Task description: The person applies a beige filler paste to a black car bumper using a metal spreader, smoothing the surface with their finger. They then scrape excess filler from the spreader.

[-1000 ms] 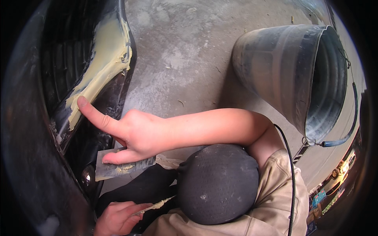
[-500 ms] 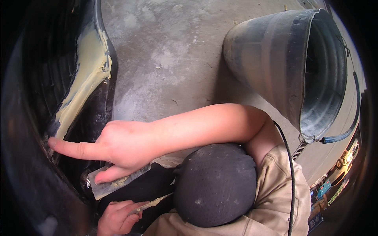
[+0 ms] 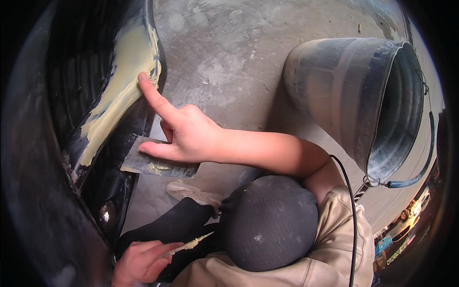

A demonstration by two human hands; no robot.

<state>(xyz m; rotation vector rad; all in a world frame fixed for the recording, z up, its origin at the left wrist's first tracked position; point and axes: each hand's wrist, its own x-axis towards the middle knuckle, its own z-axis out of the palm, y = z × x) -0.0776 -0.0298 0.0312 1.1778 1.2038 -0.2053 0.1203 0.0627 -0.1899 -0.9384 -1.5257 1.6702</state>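
- Head view: we find the band of cream filler on the left, spread along a black panel at the far-left side of both hands.
- Long axis: from its near-left end the band slants far and right to a bend, then widens away toward the far side.
- Right hand: the nearer one by a good margin. Its index finger stands straight out, the tip at the band's right edge by the bend, seemingly touching; we cannot tell how hard it presses.
- From that fingertip, we note the narrow arm of filler lying near and left, the broad part far.
- Same hand grasps a flat grey plate, thumb on top, the other fingers folded out of sight beneath. A dab of paste sits on the plate.
- Left hand: well apart from the filler, at the near edge, fingers closed round a thin spreader, blade pointing right and coated with cream paste.
- Around: a pale shoe between the hands; a metal bucket to the far right on a dusty grey floor.
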